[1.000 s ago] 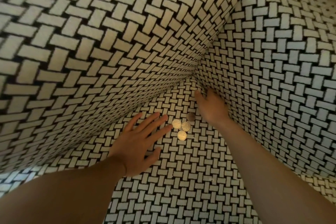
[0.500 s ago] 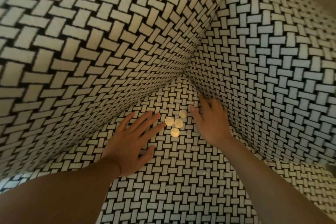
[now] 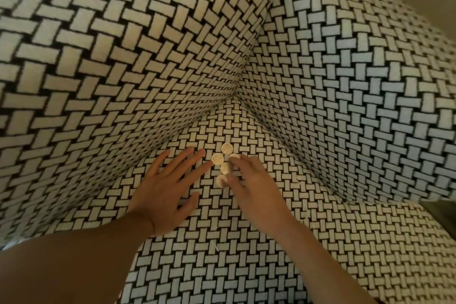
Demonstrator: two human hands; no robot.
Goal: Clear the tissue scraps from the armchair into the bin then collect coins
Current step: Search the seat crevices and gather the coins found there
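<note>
Several gold-coloured coins (image 3: 218,159) lie in a small cluster on the armchair seat (image 3: 222,254), near the inner corner. My left hand (image 3: 167,190) lies flat on the seat just left of the coins, fingers spread and straight, its fingertips close to them. My right hand (image 3: 254,185) lies palm down at the coins' right side, its fingertips on the two nearest coins and partly covering them. No tissue scraps or bin show in this view.
The black-and-white woven armchair fills the view: its backrest (image 3: 123,57) rises on the left and its armrest (image 3: 345,81) on the right, meeting in a corner behind the coins. A strip of floor (image 3: 439,217) shows at the right edge.
My right hand has slid left from the armrest side onto the coins. The left hand has stayed flat beside them. The camera has moved closer to the seat.
</note>
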